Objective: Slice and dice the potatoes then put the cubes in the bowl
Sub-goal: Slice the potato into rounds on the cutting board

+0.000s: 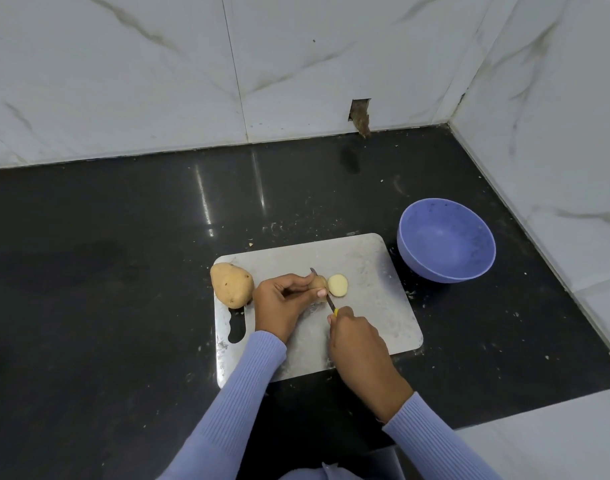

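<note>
On the steel cutting board [373,299], left hand [279,303] grips a half-sliced potato [318,283] while right hand [357,336] clasps the knife [326,292], slicing; next cut needs fingers [321,292] clear.

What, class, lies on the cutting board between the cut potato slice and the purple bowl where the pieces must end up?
Nothing visible. The slice lies flat on the cutting board, right of the knife. Toward the bowl, which stands on the counter off the board's right corner, there is only bare board.
</note>
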Action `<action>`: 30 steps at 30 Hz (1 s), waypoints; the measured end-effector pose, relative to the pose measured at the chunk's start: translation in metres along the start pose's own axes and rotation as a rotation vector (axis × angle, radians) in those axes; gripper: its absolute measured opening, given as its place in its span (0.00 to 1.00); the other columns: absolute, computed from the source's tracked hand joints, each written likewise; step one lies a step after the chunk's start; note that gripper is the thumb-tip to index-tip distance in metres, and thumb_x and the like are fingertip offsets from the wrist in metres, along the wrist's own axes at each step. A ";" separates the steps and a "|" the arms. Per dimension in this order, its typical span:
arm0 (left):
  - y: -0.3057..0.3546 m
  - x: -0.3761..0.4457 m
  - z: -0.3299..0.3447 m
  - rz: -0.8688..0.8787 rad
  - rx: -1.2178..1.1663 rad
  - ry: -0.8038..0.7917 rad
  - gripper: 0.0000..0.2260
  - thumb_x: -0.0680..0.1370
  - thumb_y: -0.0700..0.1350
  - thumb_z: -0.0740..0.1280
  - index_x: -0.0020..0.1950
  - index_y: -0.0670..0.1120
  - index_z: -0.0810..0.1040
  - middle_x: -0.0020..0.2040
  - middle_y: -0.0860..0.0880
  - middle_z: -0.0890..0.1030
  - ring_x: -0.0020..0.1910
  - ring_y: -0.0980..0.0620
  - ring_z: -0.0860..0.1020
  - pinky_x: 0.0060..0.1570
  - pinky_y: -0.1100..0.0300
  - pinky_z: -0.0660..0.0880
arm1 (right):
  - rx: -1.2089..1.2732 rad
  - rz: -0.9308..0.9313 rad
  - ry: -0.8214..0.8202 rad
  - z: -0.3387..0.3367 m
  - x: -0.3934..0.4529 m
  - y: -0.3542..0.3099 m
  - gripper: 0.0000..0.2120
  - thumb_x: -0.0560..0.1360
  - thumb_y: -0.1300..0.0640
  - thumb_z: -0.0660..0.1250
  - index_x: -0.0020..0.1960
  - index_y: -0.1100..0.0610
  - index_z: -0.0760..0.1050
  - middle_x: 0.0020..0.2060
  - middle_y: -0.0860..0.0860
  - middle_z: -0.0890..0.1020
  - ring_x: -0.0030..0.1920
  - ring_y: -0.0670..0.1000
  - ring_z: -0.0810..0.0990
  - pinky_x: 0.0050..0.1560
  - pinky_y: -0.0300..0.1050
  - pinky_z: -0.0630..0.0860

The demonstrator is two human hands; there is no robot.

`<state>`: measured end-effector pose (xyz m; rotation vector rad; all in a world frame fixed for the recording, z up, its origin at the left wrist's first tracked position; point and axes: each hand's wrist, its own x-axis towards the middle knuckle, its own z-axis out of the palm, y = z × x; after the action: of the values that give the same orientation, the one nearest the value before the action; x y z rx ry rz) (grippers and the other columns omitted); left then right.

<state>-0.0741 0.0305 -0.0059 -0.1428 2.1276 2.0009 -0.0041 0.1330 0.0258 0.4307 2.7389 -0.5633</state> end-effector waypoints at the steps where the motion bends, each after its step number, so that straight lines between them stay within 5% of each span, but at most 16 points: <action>1: 0.000 0.000 0.000 0.002 0.000 -0.002 0.11 0.64 0.35 0.78 0.46 0.40 0.85 0.41 0.48 0.85 0.43 0.51 0.83 0.47 0.63 0.78 | -0.013 -0.005 0.000 0.001 0.003 -0.001 0.14 0.84 0.52 0.47 0.58 0.59 0.67 0.40 0.50 0.72 0.35 0.47 0.67 0.29 0.38 0.58; 5: 0.001 0.000 0.000 0.009 0.005 0.004 0.11 0.65 0.35 0.78 0.46 0.39 0.84 0.41 0.48 0.85 0.43 0.52 0.83 0.46 0.65 0.78 | -0.071 -0.022 -0.013 0.004 0.007 0.000 0.13 0.84 0.54 0.48 0.59 0.59 0.67 0.48 0.54 0.78 0.38 0.49 0.69 0.37 0.40 0.63; 10: 0.001 -0.001 0.000 0.017 -0.009 0.015 0.10 0.65 0.34 0.77 0.46 0.40 0.84 0.42 0.48 0.85 0.42 0.54 0.83 0.45 0.67 0.77 | -0.134 -0.041 -0.045 0.007 -0.010 0.011 0.11 0.84 0.54 0.48 0.59 0.58 0.66 0.40 0.50 0.71 0.37 0.48 0.69 0.36 0.40 0.63; 13: 0.000 0.000 0.000 0.020 -0.003 0.014 0.11 0.65 0.34 0.78 0.46 0.40 0.84 0.42 0.48 0.85 0.42 0.55 0.83 0.45 0.67 0.77 | -0.130 -0.034 -0.072 0.009 -0.022 0.020 0.10 0.84 0.55 0.49 0.58 0.58 0.65 0.43 0.52 0.76 0.38 0.49 0.70 0.38 0.41 0.64; 25: 0.003 -0.002 -0.003 -0.004 0.010 -0.006 0.12 0.63 0.35 0.79 0.44 0.42 0.85 0.40 0.50 0.85 0.42 0.52 0.83 0.47 0.65 0.78 | 0.203 -0.017 -0.046 -0.011 -0.027 0.043 0.15 0.83 0.47 0.49 0.39 0.49 0.63 0.33 0.47 0.73 0.30 0.44 0.71 0.29 0.34 0.65; 30: 0.003 -0.002 -0.002 -0.011 0.005 0.004 0.12 0.63 0.35 0.79 0.44 0.42 0.85 0.40 0.50 0.85 0.42 0.52 0.83 0.47 0.64 0.78 | 0.264 -0.064 0.001 -0.007 -0.016 0.028 0.14 0.83 0.48 0.50 0.42 0.52 0.66 0.34 0.48 0.73 0.32 0.44 0.70 0.29 0.34 0.66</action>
<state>-0.0726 0.0288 -0.0019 -0.1577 2.1293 1.9912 0.0182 0.1575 0.0283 0.4047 2.6960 -0.9468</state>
